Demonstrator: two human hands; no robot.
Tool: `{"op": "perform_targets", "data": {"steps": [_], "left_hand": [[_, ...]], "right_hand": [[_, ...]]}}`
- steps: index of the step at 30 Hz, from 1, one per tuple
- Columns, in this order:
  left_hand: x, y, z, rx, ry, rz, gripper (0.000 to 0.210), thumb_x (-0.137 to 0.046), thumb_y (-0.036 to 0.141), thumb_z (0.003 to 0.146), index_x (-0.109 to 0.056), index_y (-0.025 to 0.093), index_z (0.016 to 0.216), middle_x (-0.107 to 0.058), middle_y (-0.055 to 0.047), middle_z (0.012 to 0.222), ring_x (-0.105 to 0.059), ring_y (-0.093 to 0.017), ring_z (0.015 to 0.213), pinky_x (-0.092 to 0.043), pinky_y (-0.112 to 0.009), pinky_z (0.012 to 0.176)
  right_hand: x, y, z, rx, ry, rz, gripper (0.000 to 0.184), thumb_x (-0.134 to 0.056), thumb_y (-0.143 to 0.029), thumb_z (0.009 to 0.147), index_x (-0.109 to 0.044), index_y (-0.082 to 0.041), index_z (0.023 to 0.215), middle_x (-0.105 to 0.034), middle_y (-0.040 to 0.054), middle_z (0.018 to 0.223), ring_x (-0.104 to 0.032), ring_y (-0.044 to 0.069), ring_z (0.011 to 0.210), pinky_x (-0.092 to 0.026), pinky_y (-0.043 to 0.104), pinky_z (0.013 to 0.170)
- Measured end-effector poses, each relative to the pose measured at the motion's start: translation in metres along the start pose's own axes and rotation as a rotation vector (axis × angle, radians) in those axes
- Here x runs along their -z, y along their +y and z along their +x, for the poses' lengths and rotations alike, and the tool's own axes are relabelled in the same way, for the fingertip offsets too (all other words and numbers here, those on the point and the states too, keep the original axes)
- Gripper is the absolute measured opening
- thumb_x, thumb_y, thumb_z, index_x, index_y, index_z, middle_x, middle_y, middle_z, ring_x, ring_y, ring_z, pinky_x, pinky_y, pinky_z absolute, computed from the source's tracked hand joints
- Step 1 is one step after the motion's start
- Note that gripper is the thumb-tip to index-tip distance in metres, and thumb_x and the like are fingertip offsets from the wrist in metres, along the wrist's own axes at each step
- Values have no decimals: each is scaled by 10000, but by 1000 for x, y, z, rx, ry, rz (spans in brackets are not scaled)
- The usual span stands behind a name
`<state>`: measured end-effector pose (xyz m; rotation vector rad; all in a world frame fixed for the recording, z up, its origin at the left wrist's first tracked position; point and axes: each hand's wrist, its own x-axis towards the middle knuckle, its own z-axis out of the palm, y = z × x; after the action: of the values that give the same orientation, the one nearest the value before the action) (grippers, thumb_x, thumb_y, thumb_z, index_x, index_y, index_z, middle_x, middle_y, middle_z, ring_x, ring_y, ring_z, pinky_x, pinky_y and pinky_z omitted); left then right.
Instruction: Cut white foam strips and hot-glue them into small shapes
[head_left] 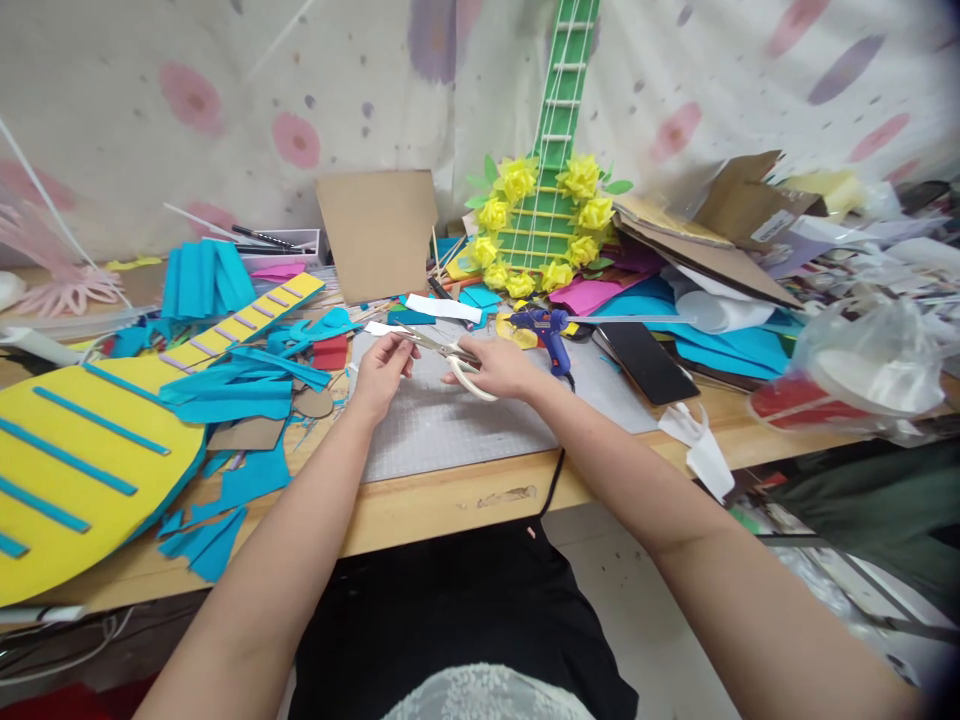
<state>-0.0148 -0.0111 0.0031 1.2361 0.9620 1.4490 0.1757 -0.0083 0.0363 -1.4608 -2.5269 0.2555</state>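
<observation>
My right hand [495, 368] grips the white-handled scissors [471, 382], whose blades point left toward my other hand. The fingertips of my left hand [384, 370] are pinched on a small white strip [379, 328], close to the scissor tips. Whether the blades touch the strip, I cannot tell. Just beyond the hands lies a longer white strip [442, 308]. Under both hands is a grey cutting mat [450, 430]. To the right of my right hand rests a blue glue gun [551, 335].
A green guitar shape ringed with yellow paper flowers [517, 180] stands at the back. On the left lie a yellow guitar shape [97, 450] and blue crepe paper [232, 390]. A phone [649, 362], cardboard [379, 235] and a bagged red cup [810, 400] crowd the table.
</observation>
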Motion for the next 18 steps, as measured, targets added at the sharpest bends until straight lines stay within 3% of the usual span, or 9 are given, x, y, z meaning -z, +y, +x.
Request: {"op": "perform_targets", "data": {"steps": [18], "left_hand": [[1,-5,1,-26,-41,-17,254,-642,387,739,-560,165,646,-518,17,591,-412,-54,481,-345,-198,475]], "right_hand": [[-3,7,1,1,82,-45,461,-474,-635,760,-609,-201,834,-653,40,759,-552,170,693,-222,253,583]]}}
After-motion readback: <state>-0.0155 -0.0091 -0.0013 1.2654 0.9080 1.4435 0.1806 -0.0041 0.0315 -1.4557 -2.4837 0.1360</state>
